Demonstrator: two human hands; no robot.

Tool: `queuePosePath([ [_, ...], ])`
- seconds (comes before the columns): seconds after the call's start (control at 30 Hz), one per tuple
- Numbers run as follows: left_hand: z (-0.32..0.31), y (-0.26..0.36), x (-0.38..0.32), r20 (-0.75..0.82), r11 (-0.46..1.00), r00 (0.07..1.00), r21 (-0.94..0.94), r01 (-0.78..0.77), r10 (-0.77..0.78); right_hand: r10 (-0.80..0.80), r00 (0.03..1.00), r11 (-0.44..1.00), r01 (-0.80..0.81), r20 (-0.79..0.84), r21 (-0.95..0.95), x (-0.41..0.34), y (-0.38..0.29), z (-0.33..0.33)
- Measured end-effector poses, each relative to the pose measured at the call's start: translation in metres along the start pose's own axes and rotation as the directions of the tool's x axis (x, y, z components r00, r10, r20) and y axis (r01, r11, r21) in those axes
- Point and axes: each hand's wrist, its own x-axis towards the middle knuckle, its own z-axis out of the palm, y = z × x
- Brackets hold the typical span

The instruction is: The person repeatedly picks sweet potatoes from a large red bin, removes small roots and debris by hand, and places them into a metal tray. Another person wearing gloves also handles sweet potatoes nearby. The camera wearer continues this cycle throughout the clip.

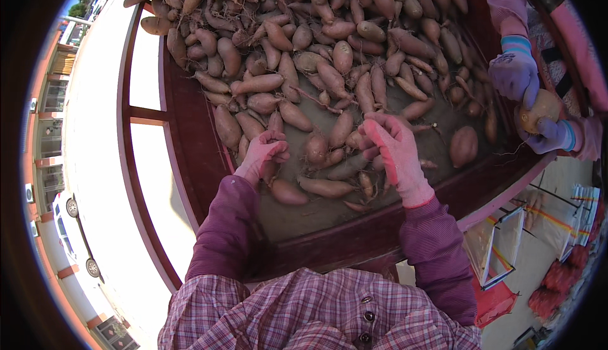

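Both my hands wear pink gloves and are held over a heap of sweet potatoes (256,84) in a dark red metal bin. My left hand (266,153) has its fingers curled above the tubers near the left wall; whether anything is between them cannot be told. To the right, my right hand (392,148) is raised with its fingers bent, and its fingertips are partly hidden. Between the hands lie several tubers, among them a round sweet potato (315,148). Nearer to me are a long sweet potato (327,187) and a thick sweet potato (288,192).
A co-worker's gloved hands (515,72) hold a large round tuber (541,110) at the right. The bin's front wall (332,245) runs before me. Beyond it at the right stand a wire frame with a clear plastic bag (494,250) and red mesh sacks (553,286).
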Motion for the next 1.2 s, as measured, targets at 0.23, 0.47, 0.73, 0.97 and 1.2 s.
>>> queuePosePath([
  [0.23,0.058,-0.054,0.002,-0.187,0.864,0.928,0.457,-0.208,0.322,0.011,1.000,1.000,-0.011,-0.022,-0.009,0.010,0.012,-0.005],
  [0.47,0.083,-0.052,0.039,-0.222,0.774,0.925,0.624,-0.108,0.308,-0.021,0.998,0.992,0.014,-0.057,-0.129,0.001,0.004,0.006],
  [0.73,0.076,-0.045,0.069,-0.141,0.802,0.965,0.590,-0.098,0.222,-0.032,0.999,0.918,0.024,-0.013,-0.395,-0.002,0.006,0.010],
  [0.97,0.045,-0.022,-0.023,0.227,0.705,0.883,-0.693,-0.149,0.411,0.018,0.999,0.919,-0.004,0.033,-0.393,-0.001,0.006,0.007],
  [1.2,0.093,0.024,-0.105,0.320,0.637,0.775,-0.759,-0.134,0.545,0.003,0.949,0.984,0.052,0.314,-0.168,-0.018,0.019,0.020],
])
